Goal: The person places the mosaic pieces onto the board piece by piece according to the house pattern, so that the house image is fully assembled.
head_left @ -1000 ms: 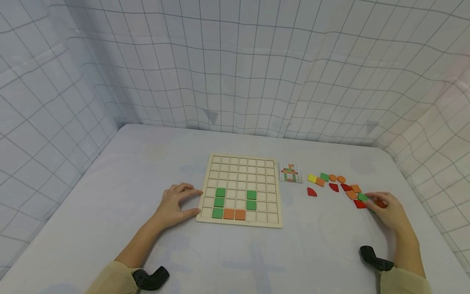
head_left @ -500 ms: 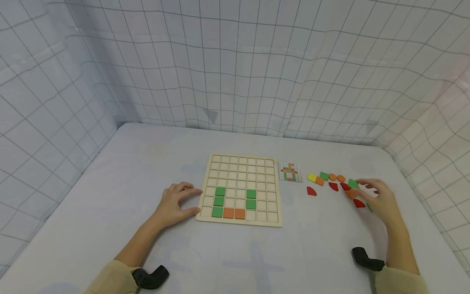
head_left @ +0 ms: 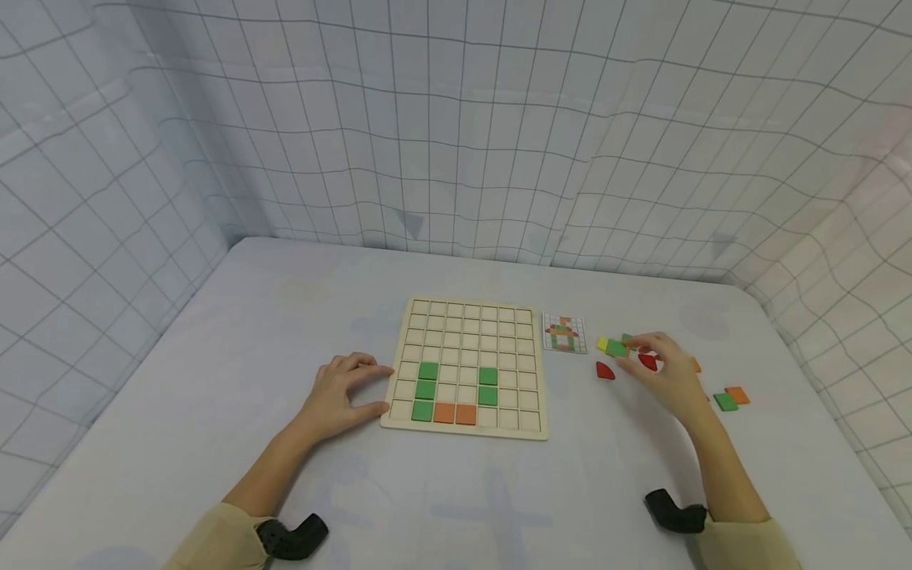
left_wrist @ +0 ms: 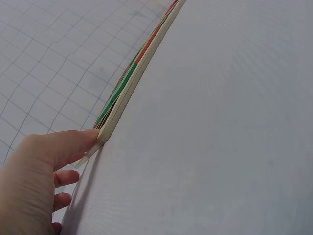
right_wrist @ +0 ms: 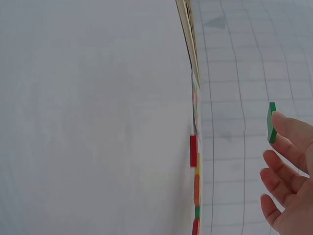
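Note:
My left hand (head_left: 340, 397) rests at the left side of the wooden grid board (head_left: 516, 434), its thumb and index fingertip touching the edge. In the left wrist view the thumb (left_wrist: 73, 144) lies against the board's corner. Green square tiles (head_left: 425, 389) and orange square tiles (head_left: 454, 414) sit in the board's lower cells. Between thumb and index finger my right hand (head_left: 666, 374) pinches a green square tile (head_left: 616, 348), held above the loose pieces. The right wrist view shows this green tile (right_wrist: 272, 122) raised off the table, seen edge-on.
A small pattern card (head_left: 564, 332) lies beside the board's upper right. Loose pieces include a red quarter-circle (head_left: 604, 370), a yellow square (head_left: 602, 343), a green square (head_left: 726, 402) and an orange square (head_left: 738, 395). My right hand covers several others. A grid-lined curtain (head_left: 456, 158) hangs behind the table.
My right hand has moved left across the loose pieces, carrying the green square tile up from the right-hand group. A green and an orange square behind it are uncovered. My left hand stays put.

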A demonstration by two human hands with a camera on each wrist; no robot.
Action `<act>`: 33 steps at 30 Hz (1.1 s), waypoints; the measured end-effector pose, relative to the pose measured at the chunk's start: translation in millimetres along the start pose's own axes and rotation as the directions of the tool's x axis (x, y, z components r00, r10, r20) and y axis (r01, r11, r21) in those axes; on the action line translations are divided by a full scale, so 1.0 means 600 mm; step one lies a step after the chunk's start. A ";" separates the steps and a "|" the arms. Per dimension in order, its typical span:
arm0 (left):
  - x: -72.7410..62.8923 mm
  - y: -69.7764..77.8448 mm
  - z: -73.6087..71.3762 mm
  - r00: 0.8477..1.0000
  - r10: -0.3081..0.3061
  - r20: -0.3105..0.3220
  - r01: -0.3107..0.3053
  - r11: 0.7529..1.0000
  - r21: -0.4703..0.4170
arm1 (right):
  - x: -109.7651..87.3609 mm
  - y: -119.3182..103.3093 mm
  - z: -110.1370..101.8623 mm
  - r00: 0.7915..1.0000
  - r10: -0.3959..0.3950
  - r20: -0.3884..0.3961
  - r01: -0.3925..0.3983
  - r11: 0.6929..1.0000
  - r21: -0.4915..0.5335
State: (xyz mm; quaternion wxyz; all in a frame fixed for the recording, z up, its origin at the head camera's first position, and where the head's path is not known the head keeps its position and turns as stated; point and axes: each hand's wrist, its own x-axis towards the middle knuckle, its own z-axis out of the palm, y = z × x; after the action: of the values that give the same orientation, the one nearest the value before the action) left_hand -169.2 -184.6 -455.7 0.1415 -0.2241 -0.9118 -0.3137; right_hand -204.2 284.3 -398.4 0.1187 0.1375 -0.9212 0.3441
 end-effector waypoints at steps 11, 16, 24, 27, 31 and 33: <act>-0.001 0.000 0.000 1.000 -0.007 0.003 0.007 1.000 0.002 | 0.002 -0.072 0.075 0.990 -0.114 0.088 0.108 0.992 0.064; -0.001 0.000 0.000 1.000 -0.008 0.006 0.008 1.000 0.002 | -0.002 -0.096 0.100 0.981 -0.145 0.125 0.138 0.988 0.069; -0.001 0.002 -0.001 1.000 -0.004 0.003 0.004 1.000 0.002 | -0.013 -0.124 0.131 0.959 -0.227 0.169 0.211 0.971 0.109; -0.001 0.002 -0.001 1.000 -0.006 0.004 0.006 1.000 -0.001 | -0.019 -0.132 0.143 0.951 -0.239 0.195 0.220 0.969 0.115; -0.001 0.001 0.000 1.000 -0.015 0.007 0.015 1.000 0.001 | -0.028 -0.143 0.159 0.943 -0.237 0.234 0.218 0.971 0.101; -0.001 0.001 0.000 1.000 -0.018 0.007 0.018 1.000 0.002 | -0.033 -0.147 0.166 0.940 -0.234 0.248 0.218 0.972 0.091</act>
State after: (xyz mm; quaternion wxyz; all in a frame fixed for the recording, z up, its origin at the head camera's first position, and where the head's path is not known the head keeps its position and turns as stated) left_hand -168.5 -184.4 -455.7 0.1357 -0.2167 -0.9146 -0.3134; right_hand -168.8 157.6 -424.6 0.0328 0.2895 -0.8957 0.3360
